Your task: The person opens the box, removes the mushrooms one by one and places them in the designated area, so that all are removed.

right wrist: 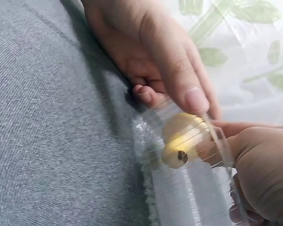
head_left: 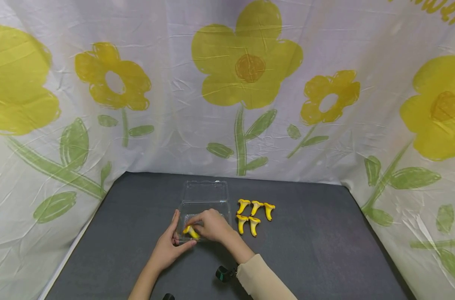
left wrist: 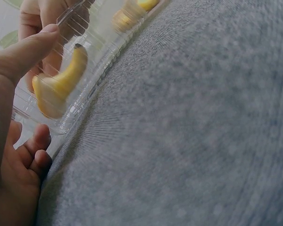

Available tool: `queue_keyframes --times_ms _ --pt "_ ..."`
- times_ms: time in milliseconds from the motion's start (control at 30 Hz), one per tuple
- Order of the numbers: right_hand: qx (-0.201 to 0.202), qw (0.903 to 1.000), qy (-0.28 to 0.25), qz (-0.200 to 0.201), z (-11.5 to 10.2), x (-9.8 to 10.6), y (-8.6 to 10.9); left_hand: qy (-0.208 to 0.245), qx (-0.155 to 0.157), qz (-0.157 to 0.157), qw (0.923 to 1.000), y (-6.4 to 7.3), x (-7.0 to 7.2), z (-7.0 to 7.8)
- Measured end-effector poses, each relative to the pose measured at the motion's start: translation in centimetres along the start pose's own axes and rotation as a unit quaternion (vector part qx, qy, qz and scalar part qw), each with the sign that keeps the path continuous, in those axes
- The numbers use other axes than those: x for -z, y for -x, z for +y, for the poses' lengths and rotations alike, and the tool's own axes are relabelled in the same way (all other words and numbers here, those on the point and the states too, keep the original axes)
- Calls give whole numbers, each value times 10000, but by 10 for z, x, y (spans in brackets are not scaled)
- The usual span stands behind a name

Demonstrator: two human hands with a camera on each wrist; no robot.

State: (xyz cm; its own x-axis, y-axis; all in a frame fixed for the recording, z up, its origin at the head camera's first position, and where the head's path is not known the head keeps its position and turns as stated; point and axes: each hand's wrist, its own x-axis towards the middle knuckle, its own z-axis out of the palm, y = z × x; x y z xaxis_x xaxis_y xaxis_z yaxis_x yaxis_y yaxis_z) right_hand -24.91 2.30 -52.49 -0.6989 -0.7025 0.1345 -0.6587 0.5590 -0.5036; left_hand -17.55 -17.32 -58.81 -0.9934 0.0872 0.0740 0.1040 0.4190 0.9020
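Observation:
A clear plastic clamshell box point(head_left: 206, 192) lies on the table with its lid folded back. My left hand point(head_left: 166, 249) holds the near left corner, thumb along the front rim and fingers by the left side. Inside that corner is a yellow chanterelle mushroom point(head_left: 193, 233), with a dark stem end visible in the left wrist view. My right hand point(head_left: 214, 227) reaches into the box from the right and pinches this mushroom, its fingertips partly hidden behind the clear wall in the right wrist view.
Several more yellow chanterelles point(head_left: 254, 207) lie in two rows to the right of the box. The dark grey table point(head_left: 317, 241) is bordered by a white flower-printed cloth point(head_left: 182, 154) at the back and sides. A dark wrist device point(head_left: 224, 273) sits by the right sleeve.

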Motion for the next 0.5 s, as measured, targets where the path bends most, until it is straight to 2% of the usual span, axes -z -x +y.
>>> queue_keyframes --times_ms 267,500 --pt "-80 9972 -466 586 -6 15 4 2 112 1 9999 -1 0 0" --pt "-124 9945 -592 854 -4 17 11 -51 120 42 9999 -1 0 1"
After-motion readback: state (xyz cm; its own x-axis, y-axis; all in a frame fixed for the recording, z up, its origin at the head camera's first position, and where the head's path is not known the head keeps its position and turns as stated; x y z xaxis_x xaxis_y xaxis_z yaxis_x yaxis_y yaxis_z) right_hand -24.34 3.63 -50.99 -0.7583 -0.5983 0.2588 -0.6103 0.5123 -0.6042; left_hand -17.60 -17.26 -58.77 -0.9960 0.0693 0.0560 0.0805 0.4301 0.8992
